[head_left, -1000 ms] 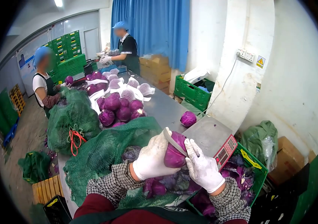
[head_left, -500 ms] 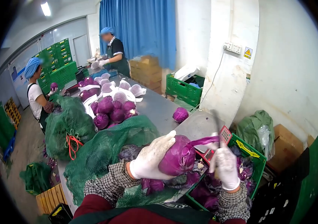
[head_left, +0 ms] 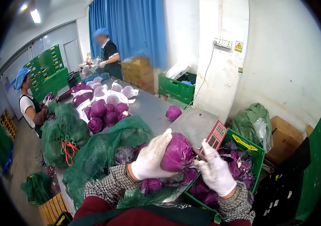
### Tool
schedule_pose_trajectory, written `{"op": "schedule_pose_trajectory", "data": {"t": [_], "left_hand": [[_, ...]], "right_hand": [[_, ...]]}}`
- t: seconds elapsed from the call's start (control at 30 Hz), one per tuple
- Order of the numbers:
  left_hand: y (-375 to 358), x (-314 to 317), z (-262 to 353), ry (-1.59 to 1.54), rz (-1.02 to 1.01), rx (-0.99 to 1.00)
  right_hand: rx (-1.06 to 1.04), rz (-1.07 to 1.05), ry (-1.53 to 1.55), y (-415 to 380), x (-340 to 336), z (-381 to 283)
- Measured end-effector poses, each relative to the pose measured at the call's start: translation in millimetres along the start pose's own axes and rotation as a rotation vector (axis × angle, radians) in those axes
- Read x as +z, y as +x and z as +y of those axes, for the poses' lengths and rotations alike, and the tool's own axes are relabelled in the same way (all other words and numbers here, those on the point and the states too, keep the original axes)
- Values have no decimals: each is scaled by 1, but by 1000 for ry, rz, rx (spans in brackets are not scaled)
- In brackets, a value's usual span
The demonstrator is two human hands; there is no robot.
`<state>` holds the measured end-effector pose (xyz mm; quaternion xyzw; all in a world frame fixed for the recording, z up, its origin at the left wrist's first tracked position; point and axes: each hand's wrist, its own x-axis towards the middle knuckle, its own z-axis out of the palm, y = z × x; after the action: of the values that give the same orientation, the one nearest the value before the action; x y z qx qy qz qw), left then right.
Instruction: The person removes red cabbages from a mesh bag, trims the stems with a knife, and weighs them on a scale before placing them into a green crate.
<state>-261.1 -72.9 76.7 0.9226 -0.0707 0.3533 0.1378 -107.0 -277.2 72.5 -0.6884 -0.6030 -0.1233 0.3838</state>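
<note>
In my gloved left hand [head_left: 151,160] sits a red cabbage [head_left: 178,152], its round purple side turned toward my right hand. My gloved right hand [head_left: 217,175] is closed around a knife [head_left: 199,153], whose dark blade points at the cabbage's right side; most of the handle is hidden in the fingers. Under the left hand, more cabbages [head_left: 151,185] lie by a green mesh bag [head_left: 92,160]. Below the right hand, a green crate [head_left: 259,160] holds loose purple leaves [head_left: 239,165].
Just beyond the cabbage stands a scale with a red keypad [head_left: 216,135]. A single cabbage [head_left: 173,113] rests on the metal table [head_left: 145,109]. Farther left are piled cabbages [head_left: 110,118], white foam nets [head_left: 112,99] and a second mesh bag [head_left: 64,132]. Two co-workers [head_left: 111,56] stand beyond.
The strip of leaf stretched from the cabbage is gone from it. My right hand has lowered the knife from upright to beside the cabbage. The view has shifted slightly right.
</note>
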Motion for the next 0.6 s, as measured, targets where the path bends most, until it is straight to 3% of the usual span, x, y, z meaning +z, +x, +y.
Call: {"op": "schedule_pose_trajectory", "data": {"t": [0.13,0.3,0.6], "left_hand": [[2,4,6,66,51,-38],[0,10,5,108,101,-35],[7,11,17,178,32,-122]], "right_hand": [[-73,-26,-110,5,29,-14],[14,-81,-145,9,30,-22],[-22,-39,-303,12,31,-20]]}}
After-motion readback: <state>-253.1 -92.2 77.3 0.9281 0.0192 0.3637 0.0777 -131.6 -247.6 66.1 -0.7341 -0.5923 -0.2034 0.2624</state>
